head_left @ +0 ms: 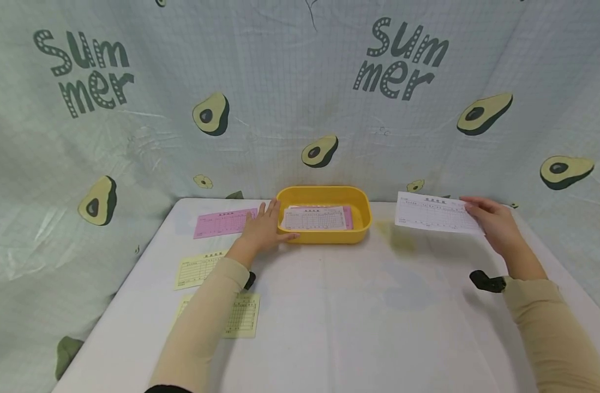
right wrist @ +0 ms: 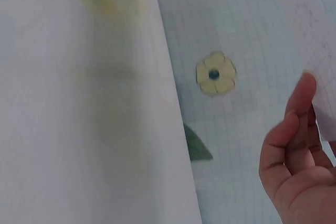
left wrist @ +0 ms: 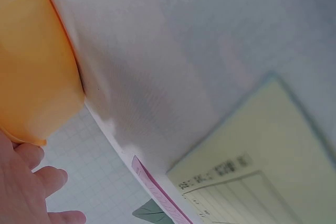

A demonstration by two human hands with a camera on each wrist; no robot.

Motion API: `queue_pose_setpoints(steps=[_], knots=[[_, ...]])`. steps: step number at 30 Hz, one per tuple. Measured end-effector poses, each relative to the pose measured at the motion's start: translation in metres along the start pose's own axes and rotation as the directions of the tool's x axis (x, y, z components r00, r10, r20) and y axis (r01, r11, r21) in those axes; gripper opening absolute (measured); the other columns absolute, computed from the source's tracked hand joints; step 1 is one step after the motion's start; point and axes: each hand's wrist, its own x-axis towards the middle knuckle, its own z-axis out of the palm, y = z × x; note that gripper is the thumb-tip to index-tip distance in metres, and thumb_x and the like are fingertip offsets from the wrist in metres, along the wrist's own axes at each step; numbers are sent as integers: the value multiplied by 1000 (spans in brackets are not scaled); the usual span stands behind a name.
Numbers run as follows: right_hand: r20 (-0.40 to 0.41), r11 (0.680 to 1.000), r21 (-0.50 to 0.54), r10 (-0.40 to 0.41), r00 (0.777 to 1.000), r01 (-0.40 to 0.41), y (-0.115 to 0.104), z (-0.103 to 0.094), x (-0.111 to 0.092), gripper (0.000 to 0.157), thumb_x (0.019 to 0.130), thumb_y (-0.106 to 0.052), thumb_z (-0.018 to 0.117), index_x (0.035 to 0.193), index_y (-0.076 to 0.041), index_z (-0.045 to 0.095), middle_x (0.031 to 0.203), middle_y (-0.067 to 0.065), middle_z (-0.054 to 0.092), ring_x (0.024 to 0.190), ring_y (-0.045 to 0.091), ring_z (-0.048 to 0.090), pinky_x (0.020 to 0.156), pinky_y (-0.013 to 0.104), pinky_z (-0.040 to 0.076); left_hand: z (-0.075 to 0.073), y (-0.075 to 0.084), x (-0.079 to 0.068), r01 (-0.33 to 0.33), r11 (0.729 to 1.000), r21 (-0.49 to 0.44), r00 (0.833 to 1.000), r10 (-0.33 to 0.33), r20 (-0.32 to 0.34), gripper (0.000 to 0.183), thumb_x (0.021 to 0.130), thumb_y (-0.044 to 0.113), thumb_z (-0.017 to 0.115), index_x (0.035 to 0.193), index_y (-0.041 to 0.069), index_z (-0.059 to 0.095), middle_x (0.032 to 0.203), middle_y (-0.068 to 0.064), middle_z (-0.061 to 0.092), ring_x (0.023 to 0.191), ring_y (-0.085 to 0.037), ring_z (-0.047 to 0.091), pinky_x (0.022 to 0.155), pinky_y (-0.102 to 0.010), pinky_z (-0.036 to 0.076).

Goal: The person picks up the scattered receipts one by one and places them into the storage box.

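A yellow plastic basket (head_left: 324,237) stands at the back of the table, with a white printed form (head_left: 315,219) lying over a pink form (head_left: 348,217) inside it. My left hand (head_left: 264,230) rests against the basket's left end, fingers spread and thumb along the front wall; the left wrist view shows fingertips (left wrist: 55,178) right at the rim. Over the table's right side, my right hand (head_left: 498,224) pinches another white printed form (head_left: 427,214) by its right end. This form is held up, its printed face toward me, and casts a shadow on the tabletop.
Left of the basket lies a pink form (head_left: 222,224). Nearer me are a yellow form (head_left: 194,272) and another yellow form (head_left: 245,316), both partly hidden by my left arm. A cloth printed with avocados (head_left: 319,152) hangs behind the white table (head_left: 369,333).
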Motion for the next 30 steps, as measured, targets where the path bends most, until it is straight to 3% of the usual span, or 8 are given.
queue_pose_setpoints(steps=[5,13,22,30], knots=[[-31,996,90,15,999,-12,-8,23,6,40,109,-32,50,143,-11,55,117,-16,51,100,3,56,78,11,53,2,0,0,-7,1000,-9,1000,7,-3,115,92,73,58,164,3,2,171,-13,3,156,-38,4,122,-63,5],[-83,999,32,21,996,-19,-19,61,20,52,110,-33,46,151,0,47,130,0,51,101,8,54,79,10,51,3,-1,1,-11,1000,9,1000,11,-14,116,92,73,56,164,2,1,171,-14,3,156,-39,4,122,-63,6],[-42,998,59,8,999,-6,-36,103,35,47,111,-25,47,150,0,49,147,20,45,102,14,54,80,11,51,5,-4,2,-11,1000,0,1000,11,-12,116,91,74,56,164,2,1,171,-13,2,156,-39,4,121,-64,6],[47,991,131,-43,998,36,-46,130,44,42,111,-16,47,148,3,50,133,14,52,97,12,59,79,14,53,4,-4,3,-12,1000,-4,1000,12,-21,116,91,74,57,164,3,1,171,-13,3,156,-38,5,122,-64,5]])
